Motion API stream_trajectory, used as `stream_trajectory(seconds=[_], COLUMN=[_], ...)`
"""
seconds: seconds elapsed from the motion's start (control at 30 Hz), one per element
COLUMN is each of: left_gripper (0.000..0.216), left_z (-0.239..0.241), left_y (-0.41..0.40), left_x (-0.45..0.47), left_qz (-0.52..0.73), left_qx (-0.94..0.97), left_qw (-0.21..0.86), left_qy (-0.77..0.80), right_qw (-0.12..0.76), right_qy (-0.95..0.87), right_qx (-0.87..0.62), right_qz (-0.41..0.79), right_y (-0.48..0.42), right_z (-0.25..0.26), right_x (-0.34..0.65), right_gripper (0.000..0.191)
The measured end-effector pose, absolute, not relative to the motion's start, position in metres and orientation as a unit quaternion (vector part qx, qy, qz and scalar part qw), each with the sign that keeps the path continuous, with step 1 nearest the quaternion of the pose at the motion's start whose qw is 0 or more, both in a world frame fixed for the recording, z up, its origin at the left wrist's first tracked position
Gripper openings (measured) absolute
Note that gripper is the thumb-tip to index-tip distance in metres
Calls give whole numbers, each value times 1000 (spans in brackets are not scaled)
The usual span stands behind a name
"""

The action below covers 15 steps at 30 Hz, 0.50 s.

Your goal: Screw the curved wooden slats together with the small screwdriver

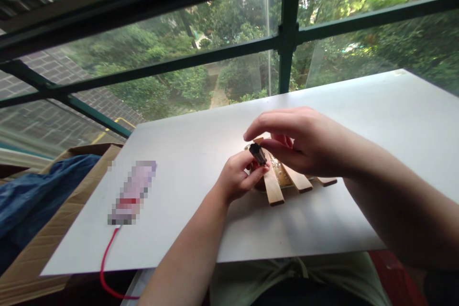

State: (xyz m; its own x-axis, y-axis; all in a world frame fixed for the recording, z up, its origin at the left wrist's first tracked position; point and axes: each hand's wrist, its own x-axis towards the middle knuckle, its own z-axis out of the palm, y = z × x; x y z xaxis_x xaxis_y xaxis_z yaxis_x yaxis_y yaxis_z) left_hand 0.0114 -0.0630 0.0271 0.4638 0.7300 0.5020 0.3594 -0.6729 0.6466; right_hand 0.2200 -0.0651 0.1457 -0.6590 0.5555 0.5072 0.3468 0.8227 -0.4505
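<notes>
A small assembly of flat wooden sticks (274,186) lies on the white board (358,119), with a pale perforated plate between the sticks. My left hand (238,177) grips its left end from below, fingers curled. My right hand (297,146) hovers over the top, its thumb and fingers pinching a small dark part (257,154) at the upper left of the sticks. The far ends of the sticks are hidden under my right hand.
A blurred pink-and-white oblong object (132,192) with a red cord (105,267) lies on the board's left side. A cardboard box (43,248) holding blue cloth (32,196) stands to the left. Green window bars (287,33) and glass rise behind the board.
</notes>
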Motion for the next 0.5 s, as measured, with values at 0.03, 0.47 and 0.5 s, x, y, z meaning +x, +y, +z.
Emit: stream_trajectory(seconds=[0.03,0.47,0.5], left_gripper=[12,14,14], left_z=[27,27,27], left_y=[-63,-64,-64], left_x=[12,13,12], left_qz=[404,385,386], left_qx=[824,819,822], left_qw=[228,223,221], left_qy=[326,361,356], right_qw=[323,316,312], right_qy=[-899,-899,-899], right_qx=[-248,-248,-253], right_qz=[160,174,174], right_y=[-65,-67,-67], right_z=[146,147,147], right_x=[220,214,214], right_gripper=[25,18,17])
